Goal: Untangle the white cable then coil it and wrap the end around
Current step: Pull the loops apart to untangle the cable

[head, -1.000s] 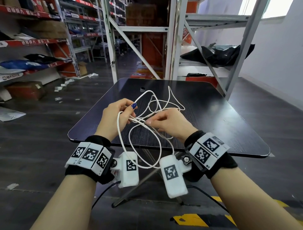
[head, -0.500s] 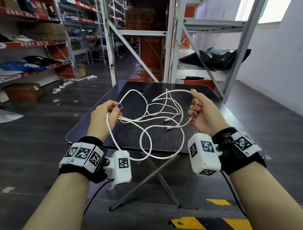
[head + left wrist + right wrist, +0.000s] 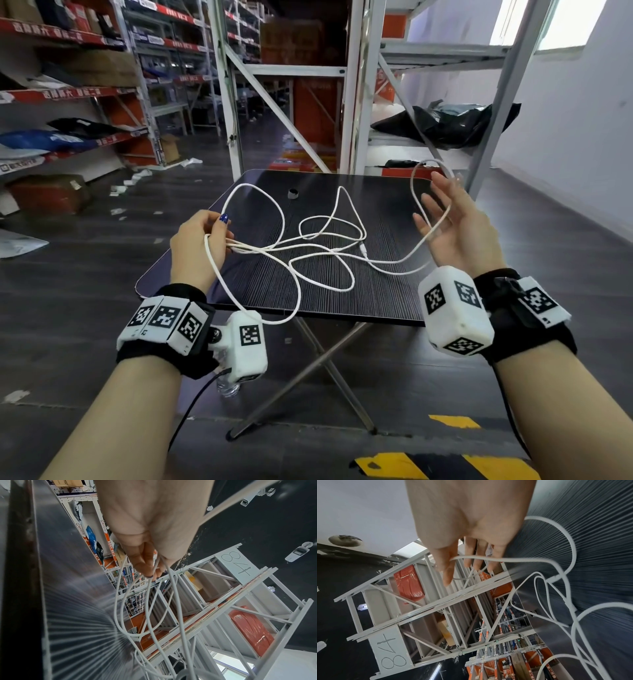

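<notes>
1. The left hand (image 3: 197, 246) is over the left side of the dark bench (image 3: 376, 301).
2. Its fingers (image 3: 142, 559) are curled and pinch a bunch of strands of the white cable (image 3: 322, 240) together.
3. One big loop of the cable hangs down from the left hand, past the near edge of the bench.
4. More loops lie spread out across the middle of the bench, crossing over each other.
5. A small plug (image 3: 363, 251) on the cable lies near the middle of the bench.
6. The right hand (image 3: 455, 229) is up over the right side of the bench, palm turned in.
7. Its fingers (image 3: 447, 568) are straight and spread apart.
8. A loop of the cable goes around the right hand's fingers and hangs on them.
9. A small dark ring (image 3: 293, 194) sits on the far part of the bench, apart from the cable.
10. Tall metal shelves (image 3: 342, 85) stand behind the bench.
</notes>
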